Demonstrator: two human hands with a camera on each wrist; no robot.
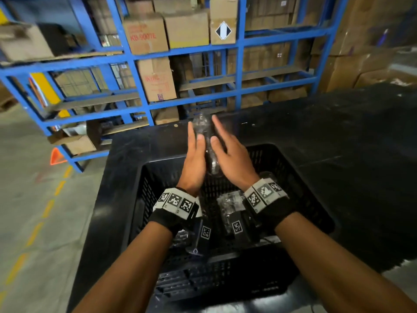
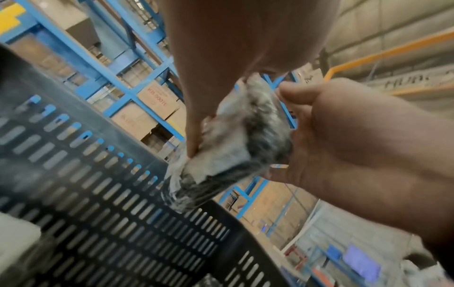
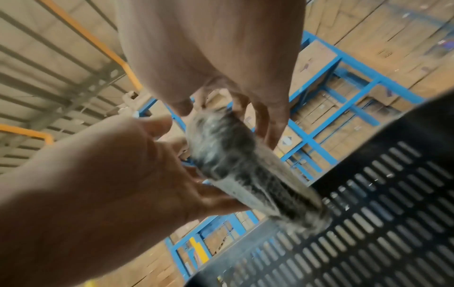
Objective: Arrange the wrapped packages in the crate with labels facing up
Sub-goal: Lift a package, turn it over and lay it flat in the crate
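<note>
Both your hands hold one package (image 1: 208, 141) above the crate (image 1: 300, 177), at its far side: from the head view, your left hand (image 1: 194, 159) and right hand (image 1: 230, 159) press flat on its sides, fingers straight. More packages (image 1: 234, 213) lie inside the crate. Left wrist view: the package (image 2: 236, 143) is sandwiched between palms (blurred, so I cannot tell where its label faces). Right wrist view: its lower end (image 3: 307, 213) hangs near the slotted wall (image 3: 380, 194).
</note>
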